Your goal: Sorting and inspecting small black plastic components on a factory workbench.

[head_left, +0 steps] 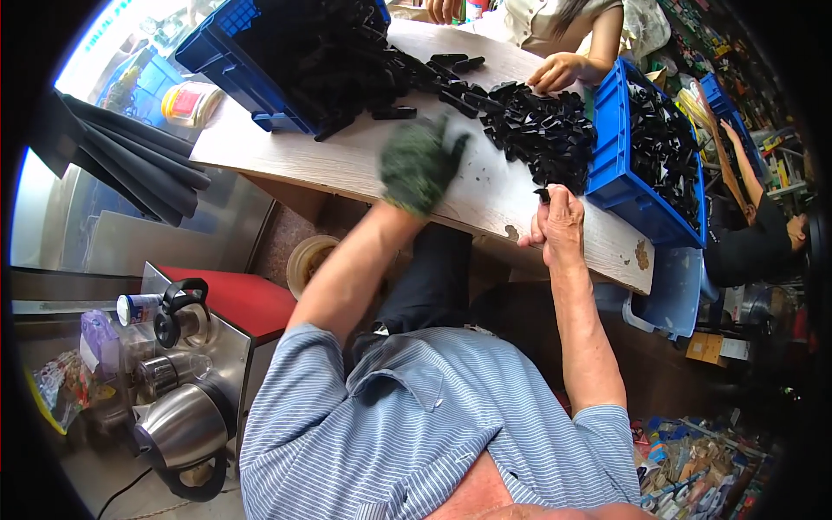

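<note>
My left hand [416, 169], in a dark green work glove, hovers over the near part of the table. Motion smears its fingers, and a dark shape at its right side is too blurred to name. Close to the table's front edge, my bare right hand [562, 221] is closed, pinching a small black plastic piece [543, 194] between thumb and fingers. Just beyond it spreads a heap of small black plastic pieces [546, 130]. Longer black parts [394, 113] lie beyond the gloved hand, spilling from a tilted blue crate [286, 113] at the far left.
Another blue crate [611, 143], filled with black pieces, stands at the table's right end. Across the table a person's hand [559, 71] touches the heap. A clear bluish tub [676, 299] sits below the right end. At left, a steel kettle [184, 425] stands beside a red-topped cabinet [234, 303].
</note>
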`<action>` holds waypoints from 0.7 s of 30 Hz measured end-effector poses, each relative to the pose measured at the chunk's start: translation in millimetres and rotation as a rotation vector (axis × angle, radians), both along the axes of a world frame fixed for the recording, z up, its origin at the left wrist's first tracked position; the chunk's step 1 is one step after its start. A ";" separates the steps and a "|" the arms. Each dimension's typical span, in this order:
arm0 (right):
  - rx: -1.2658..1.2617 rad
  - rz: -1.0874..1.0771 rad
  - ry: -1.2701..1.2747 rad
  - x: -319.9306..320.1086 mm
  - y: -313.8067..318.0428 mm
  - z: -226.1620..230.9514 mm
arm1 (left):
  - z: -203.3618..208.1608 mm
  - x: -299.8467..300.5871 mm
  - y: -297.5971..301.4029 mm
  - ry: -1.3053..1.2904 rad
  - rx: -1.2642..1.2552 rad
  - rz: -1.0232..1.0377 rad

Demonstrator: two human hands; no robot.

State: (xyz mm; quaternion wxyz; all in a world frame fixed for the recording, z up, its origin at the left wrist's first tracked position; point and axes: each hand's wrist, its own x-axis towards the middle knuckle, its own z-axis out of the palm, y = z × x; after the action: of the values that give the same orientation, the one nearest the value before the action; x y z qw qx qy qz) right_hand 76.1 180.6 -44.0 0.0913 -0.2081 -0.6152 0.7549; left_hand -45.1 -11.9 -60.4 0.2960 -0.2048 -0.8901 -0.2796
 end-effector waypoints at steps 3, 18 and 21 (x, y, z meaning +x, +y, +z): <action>-0.046 -0.041 -0.005 1.1 2.2 0.0 | 9.2 -33.5 -29.4 -0.160 -0.083 0.108; -0.038 -0.164 0.006 2.7 -7.7 4.1 | -3.5 -8.5 -59.8 0.075 -0.263 -0.010; -0.011 -0.157 0.012 2.6 -5.3 0.8 | -2.2 -5.5 -63.8 0.050 -0.266 -0.012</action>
State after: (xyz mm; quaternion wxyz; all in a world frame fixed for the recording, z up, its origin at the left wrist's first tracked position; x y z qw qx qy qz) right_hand 78.7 175.3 -43.1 0.1528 -0.2518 -0.5923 0.7500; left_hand -50.6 -75.7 -62.6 0.2868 -0.2543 -0.9104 -0.1557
